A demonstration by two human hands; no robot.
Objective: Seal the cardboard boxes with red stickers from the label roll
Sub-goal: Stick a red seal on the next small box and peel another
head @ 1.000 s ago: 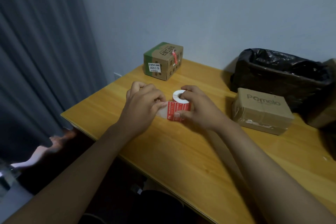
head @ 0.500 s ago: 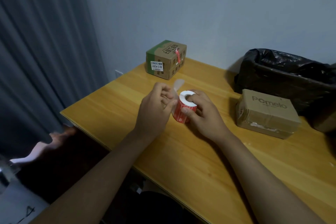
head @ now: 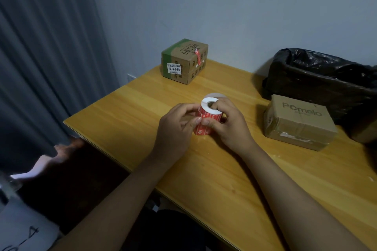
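1. Label roll [head: 206, 117] is sitting near the middle of the wooden table [head: 126, 112], held between both hands. It is showing a white core end with a round hole facing up and toward the wall, and a red outer wrap of stickers printed with white marks too small to read.
2. Right hand [head: 230, 126] is gripping the roll: a fingertip is hooking into the core hole, the thumb is pressing on the red face.
3. Left hand [head: 175, 130] is curling against the roll's left side, thumb and fingertips pinching at the red sticker edge; cannot tell whether a sticker is lifting.
4. Green-topped cardboard box [head: 184, 61] is standing at the far edge by the wall, well apart from the hands, wearing a white barcode label on its front and a red sticker [head: 197, 56] across its top seam.
5. Brown "Pomelo" cardboard box [head: 299, 121] is lying to the right of the hands, showing worn clear tape along its front.
6. Black plastic bag [head: 322, 75] is sitting just behind the Pomelo box, against the wall.
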